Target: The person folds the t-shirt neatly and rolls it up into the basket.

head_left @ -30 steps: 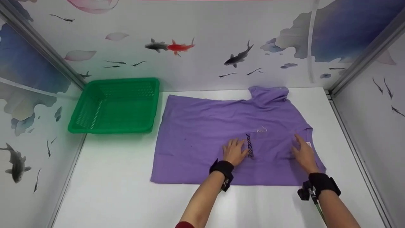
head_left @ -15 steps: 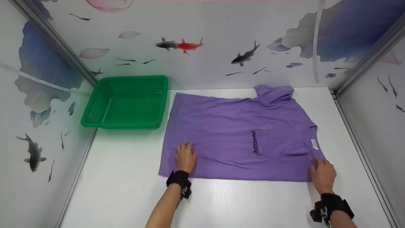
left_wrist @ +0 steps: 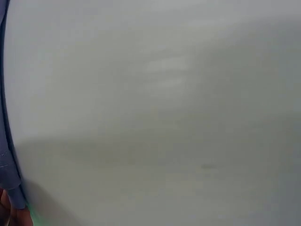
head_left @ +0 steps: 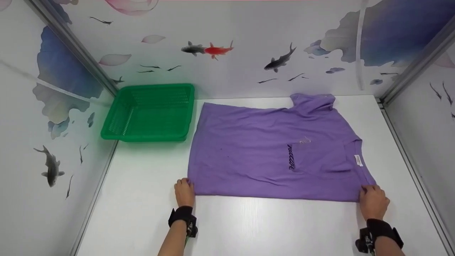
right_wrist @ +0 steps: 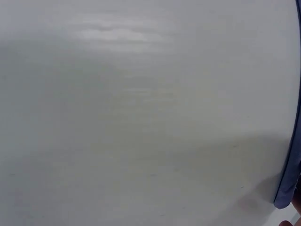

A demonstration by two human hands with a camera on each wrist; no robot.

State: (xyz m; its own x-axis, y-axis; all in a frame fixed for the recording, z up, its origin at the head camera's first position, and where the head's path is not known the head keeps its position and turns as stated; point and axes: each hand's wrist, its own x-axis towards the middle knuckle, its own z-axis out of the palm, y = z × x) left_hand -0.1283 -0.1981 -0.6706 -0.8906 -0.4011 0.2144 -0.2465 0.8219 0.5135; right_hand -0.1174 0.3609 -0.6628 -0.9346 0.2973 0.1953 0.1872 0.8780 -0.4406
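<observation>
A purple T-shirt [head_left: 263,149] lies spread sideways on the white table, its hem to the left and its neckline to the right. Dark lettering and a white neck label show on it. At the near left corner, the left hand [head_left: 184,192] pinches the hem. My right hand [head_left: 374,202] grips the shirt's near right corner, beside the collar. In the left wrist view, fingertips [left_wrist: 19,217] hold a strip of the fabric [left_wrist: 6,165] at the lower left. The right wrist view catches the cloth edge [right_wrist: 288,183] and a little of the fingers at the lower right.
Behind and left of the shirt stands a green plastic basket [head_left: 153,121] with perforated sides. White panels printed with fish surround the table [head_left: 270,227] at the back and both sides. A metal rail [head_left: 412,177] runs along the right side.
From the middle of the shirt, the left hand has moved left to the near hem corner and taken hold. My right hand has come down to the near right corner and grips it.
</observation>
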